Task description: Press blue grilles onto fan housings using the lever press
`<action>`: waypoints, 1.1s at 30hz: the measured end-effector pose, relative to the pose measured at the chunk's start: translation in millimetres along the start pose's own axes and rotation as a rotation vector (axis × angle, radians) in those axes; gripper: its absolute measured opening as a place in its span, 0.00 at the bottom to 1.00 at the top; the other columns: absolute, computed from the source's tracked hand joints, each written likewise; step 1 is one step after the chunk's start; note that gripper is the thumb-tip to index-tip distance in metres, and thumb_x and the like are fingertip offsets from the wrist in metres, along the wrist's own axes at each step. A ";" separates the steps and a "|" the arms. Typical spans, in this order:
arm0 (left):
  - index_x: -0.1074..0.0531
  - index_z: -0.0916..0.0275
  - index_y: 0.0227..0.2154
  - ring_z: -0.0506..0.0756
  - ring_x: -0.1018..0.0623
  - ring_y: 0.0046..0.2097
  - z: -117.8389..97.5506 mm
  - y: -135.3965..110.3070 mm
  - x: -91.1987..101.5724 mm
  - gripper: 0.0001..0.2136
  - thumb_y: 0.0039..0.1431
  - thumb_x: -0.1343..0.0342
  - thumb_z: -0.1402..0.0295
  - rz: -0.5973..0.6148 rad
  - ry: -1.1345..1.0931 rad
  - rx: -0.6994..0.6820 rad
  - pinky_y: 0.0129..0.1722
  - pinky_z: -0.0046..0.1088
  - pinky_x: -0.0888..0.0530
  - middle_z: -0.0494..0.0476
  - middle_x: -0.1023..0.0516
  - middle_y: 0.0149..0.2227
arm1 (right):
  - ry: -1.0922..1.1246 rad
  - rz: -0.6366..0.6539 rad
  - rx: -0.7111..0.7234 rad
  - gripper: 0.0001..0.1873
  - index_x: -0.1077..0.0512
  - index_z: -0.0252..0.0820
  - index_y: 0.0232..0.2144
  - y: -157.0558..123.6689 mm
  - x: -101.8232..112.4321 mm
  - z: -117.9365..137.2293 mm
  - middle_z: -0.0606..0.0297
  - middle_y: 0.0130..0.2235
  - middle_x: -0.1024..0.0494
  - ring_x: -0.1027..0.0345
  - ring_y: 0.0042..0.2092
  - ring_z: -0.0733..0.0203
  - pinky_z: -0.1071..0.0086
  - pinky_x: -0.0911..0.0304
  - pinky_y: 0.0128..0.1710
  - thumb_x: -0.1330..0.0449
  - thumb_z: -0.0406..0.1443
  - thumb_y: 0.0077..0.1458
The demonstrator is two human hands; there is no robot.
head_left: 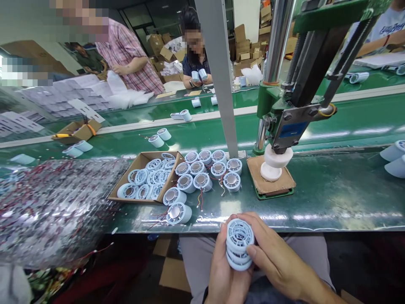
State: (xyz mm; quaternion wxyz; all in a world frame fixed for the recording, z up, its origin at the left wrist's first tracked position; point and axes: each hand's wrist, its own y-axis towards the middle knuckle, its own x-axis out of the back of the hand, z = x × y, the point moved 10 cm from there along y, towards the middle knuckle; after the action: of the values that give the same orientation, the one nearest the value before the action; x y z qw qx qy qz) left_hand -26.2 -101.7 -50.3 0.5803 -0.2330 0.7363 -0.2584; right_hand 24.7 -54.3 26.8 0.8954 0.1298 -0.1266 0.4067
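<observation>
While both hands close round it, the fan housing [239, 244] sits below & left of the hand press [286, 122], off the near edge of the tabletop [332, 194] and over the lap.

The left hand [221, 272] cups it from beneath and behind, fingers wrapped on the left rim. The right hand [278, 261] clamps from the right w/ thumb across the lower rim and index over the top. Both sets of fingers are closed on the housing, none free.

It looks like 2 ringed pcs stacked, grille face tilted up toward the camera, axis running roughly up-and-away toward the press.

The press's white nest [274, 165] on its cardboard pad [268, 183] lies ahead & slightly right of the housing, so the right hand is the nearer one.

Left of the press is a loose cluster of similar wired housings [205, 173], then a cardboard box [139, 162] w/ more.
</observation>
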 end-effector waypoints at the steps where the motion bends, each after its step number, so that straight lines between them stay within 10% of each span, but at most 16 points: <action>1: 0.21 0.62 0.37 0.56 0.19 0.42 -0.3 1.0 2.2 0.09 0.62 0.42 0.64 -0.005 0.003 -0.019 0.46 0.31 0.25 0.57 0.17 0.39 | 0.009 -0.010 -0.007 0.22 0.41 0.44 0.60 0.8 0.0 -0.2 0.55 0.58 0.34 0.38 0.59 0.55 0.60 0.40 0.60 0.51 0.35 0.65; 9: 0.23 0.59 0.42 0.58 0.23 0.45 -9.6 6.3 12.8 0.18 0.50 0.32 0.57 0.075 0.174 -0.170 0.47 0.33 0.26 0.56 0.21 0.40 | -0.022 -0.107 -0.137 0.30 0.38 0.45 0.55 -0.3 -8.5 -17.8 0.58 0.52 0.30 0.32 0.51 0.53 0.62 0.34 0.52 0.36 0.31 0.49; 16: 0.22 0.60 0.37 0.51 0.26 0.30 -19.5 2.6 0.5 0.17 0.49 0.32 0.55 0.201 0.212 -0.182 0.40 0.30 0.26 0.51 0.23 0.30 | -0.180 -0.048 0.131 0.35 0.51 0.44 0.65 -5.3 -14.9 8.3 0.53 0.63 0.40 0.46 0.65 0.50 0.57 0.43 0.63 0.43 0.34 0.59; 28: 0.23 0.63 0.41 0.53 0.20 0.42 -2.6 -10.2 -10.7 0.11 0.65 0.45 0.62 0.047 -0.030 0.002 0.43 0.29 0.25 0.57 0.18 0.41 | 0.002 0.053 -0.026 0.23 0.43 0.48 0.64 1.7 1.1 -3.5 0.58 0.61 0.35 0.40 0.62 0.57 0.62 0.43 0.63 0.56 0.41 0.70; 33: 0.25 0.60 0.43 0.55 0.19 0.39 -9.6 -3.9 -17.1 0.16 0.55 0.36 0.56 0.229 0.090 -0.033 0.35 0.26 0.25 0.56 0.18 0.39 | 0.042 -0.019 0.036 0.28 0.41 0.49 0.63 3.8 5.8 2.8 0.57 0.58 0.33 0.37 0.59 0.55 0.63 0.39 0.60 0.48 0.50 0.65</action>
State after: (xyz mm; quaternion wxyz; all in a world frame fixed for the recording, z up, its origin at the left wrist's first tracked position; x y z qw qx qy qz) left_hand -31.6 -92.5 -33.4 0.5684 -0.1453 0.7876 -0.1885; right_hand 25.2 -48.9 31.9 0.8991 0.1386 -0.0991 0.4032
